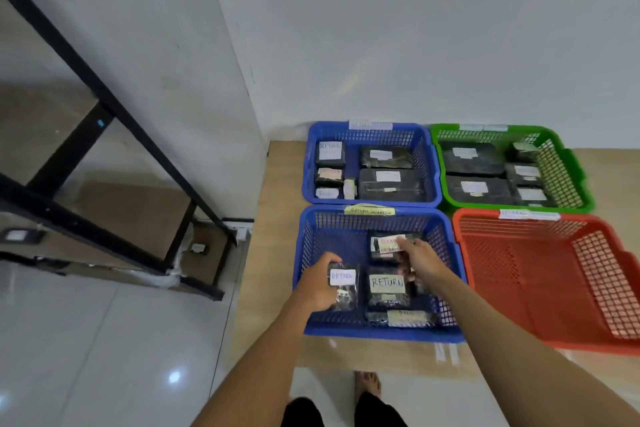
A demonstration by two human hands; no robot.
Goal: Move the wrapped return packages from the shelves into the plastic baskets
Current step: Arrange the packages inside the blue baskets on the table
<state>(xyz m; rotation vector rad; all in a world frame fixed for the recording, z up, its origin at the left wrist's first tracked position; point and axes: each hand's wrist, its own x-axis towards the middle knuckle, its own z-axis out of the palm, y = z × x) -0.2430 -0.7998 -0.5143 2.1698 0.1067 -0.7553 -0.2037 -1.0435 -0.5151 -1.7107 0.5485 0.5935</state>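
Package [343,284], small, black-wrapped, white RETURN label, pinched in left hand [318,282] over near blue basket [301,253]. Looks light, film slippery; grip by side edges. Middle: labelled parcel [387,288] lies inside. Right hand [420,260], fingers loosely extended, touches another package [384,244] at basket's back; grasp unclear. Red basket [519,274] holds nothing.

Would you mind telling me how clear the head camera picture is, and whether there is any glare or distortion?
Head view: wide-angle bending bows the shelf frame; a bright glare spot sits on the floor tiles; far basket labels are soft, but "RETURN" reads clearly on the package in the left hand.
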